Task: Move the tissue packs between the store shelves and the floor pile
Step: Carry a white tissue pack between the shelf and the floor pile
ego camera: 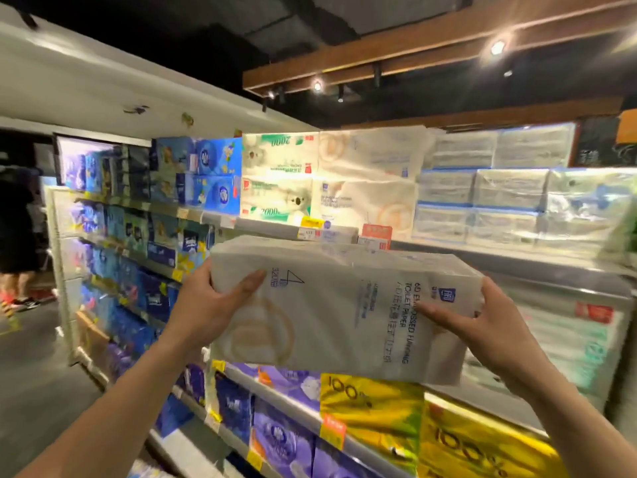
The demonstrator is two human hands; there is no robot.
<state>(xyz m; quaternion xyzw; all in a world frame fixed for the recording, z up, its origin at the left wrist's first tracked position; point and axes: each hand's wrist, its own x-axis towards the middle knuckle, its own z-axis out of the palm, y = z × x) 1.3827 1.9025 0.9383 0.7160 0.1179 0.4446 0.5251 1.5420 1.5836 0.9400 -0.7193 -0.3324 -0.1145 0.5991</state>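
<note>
I hold a large white toilet paper pack (331,312) with blue print up at chest height in front of the store shelves. My left hand (213,301) grips its left end, thumb across the front face. My right hand (482,315) grips its right end, thumb lying on the front. The pack is level with a shelf edge (482,257). Above it on the top shelf sit matching white packs (365,188), stacked two high. The floor pile is out of view.
Clear-wrapped tissue packs (482,198) fill the top shelf to the right. Blue boxes (210,174) and purple packs (282,439) fill the shelves to the left and below, with yellow packs (372,408) low down. A person (17,236) stands in the aisle at far left.
</note>
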